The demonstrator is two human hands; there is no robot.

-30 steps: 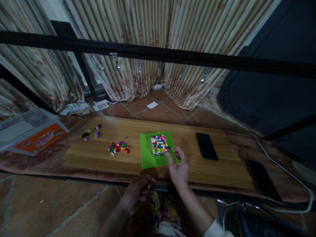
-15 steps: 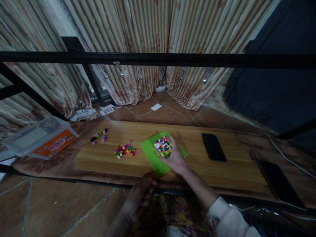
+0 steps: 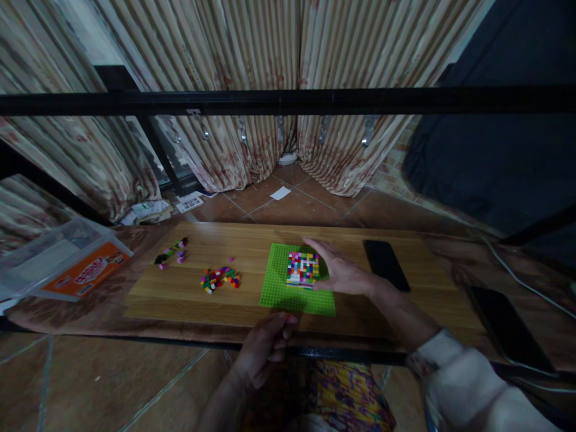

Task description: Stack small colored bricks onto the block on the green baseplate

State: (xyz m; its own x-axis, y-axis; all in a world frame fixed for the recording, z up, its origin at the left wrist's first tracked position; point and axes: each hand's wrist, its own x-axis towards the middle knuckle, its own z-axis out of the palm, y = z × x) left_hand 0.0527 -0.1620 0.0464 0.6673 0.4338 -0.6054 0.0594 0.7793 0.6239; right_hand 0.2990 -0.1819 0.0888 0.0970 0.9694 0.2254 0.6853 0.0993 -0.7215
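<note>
A low block of many-coloured toy bricks (image 3: 303,269) stands on a green studded baseplate (image 3: 274,291) on the wooden board. My right hand (image 3: 339,270) is at the block's right side, thumb and fingers spread apart. Its thumb is by the near right corner and its fingertips are above the far edge. Whether it still touches the block I cannot tell. My left hand (image 3: 265,345) is closed in front of the board's near edge, pinching a small red brick (image 3: 288,317). Left of the baseplate lies a pile of loose small bricks (image 3: 220,278).
A small assembled brick piece (image 3: 171,251) lies at the board's (image 3: 252,237) far left. A clear plastic box (image 3: 83,258) with an orange label stands beyond. A black phone (image 3: 386,264) lies right of my right hand, and another dark flat device (image 3: 508,327) farther right. A black bar (image 3: 288,102) crosses behind.
The baseplate and block have turned from a slanted position to nearly square with the board. My right hand's fingers have spread wider around the block. My left hand still pinches the red brick.
</note>
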